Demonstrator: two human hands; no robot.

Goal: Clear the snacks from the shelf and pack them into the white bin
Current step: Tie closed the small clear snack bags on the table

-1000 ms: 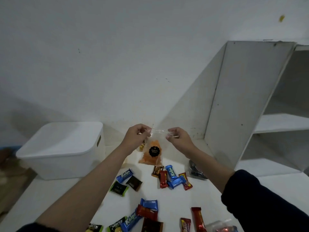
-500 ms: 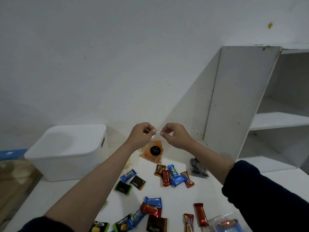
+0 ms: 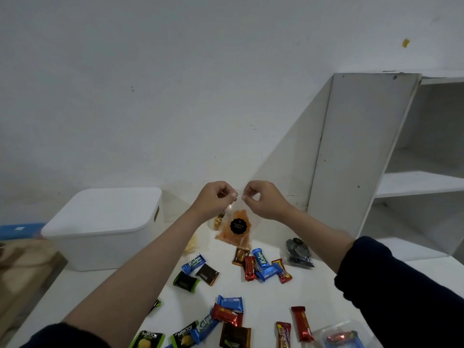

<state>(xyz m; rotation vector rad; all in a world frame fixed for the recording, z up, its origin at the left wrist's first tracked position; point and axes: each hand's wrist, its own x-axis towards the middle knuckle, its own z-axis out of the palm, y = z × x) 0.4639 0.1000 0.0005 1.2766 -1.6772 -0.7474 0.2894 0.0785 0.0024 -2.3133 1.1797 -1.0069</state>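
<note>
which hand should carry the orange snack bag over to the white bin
Left. Both hands pinch the orange snack bag's top, but the left hand is on the white bin's side; the right hand would cross over.

Yellow tape bit [image 3: 405, 43] on white wall [image 3: 175, 84].

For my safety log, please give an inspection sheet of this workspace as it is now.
Surface: white tabletop, snacks scattered on it.
Job's things: white plastic bin at left, lid on; clear bag of orange snack held up; small wrapped bars loose.
Clutter: dark packet.
Grippers: left hand and right hand pinch the bag's top.
Cables: nothing seen.
Surroundings: white shelf unit at right, white wall.
</note>
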